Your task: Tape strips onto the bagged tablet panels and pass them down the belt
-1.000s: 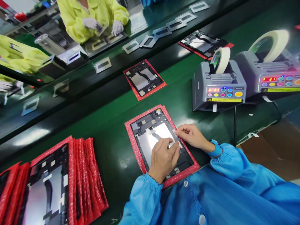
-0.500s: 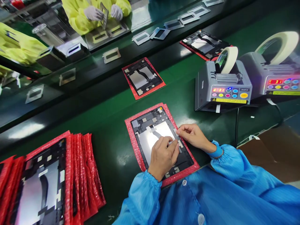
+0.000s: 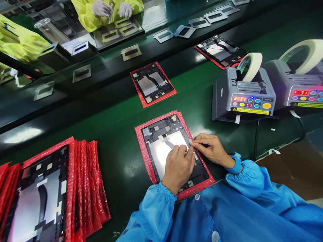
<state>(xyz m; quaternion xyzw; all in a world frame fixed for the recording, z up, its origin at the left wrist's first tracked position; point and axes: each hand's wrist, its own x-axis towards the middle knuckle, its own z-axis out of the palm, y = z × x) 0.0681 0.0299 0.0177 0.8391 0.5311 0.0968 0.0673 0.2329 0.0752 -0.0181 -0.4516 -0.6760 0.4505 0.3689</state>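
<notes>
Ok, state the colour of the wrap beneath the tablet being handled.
The wrap is red; the head view shows it best.

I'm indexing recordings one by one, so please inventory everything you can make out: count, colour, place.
Flat tablet-like panels: four plainly visible, black and silver, one centre, two beyond, one left
Plastic bubble-wrap sheets: uncountable, red, beneath panels and stacked left
Boxy tape dispensers: two, grey, right
Ring-shaped tape rolls: two, cream, on dispensers
Rectangular metal frames: at least nine, silver, along the far ledge
Co-workers in fabric garments: at least two, yellow, top left
Flat worktop: one, green, throughout
Left hand: one, bare, over the centre panel
Right hand: one, bare, at that panel's edge
Fabric sleeves: two, blue, bottom
</notes>
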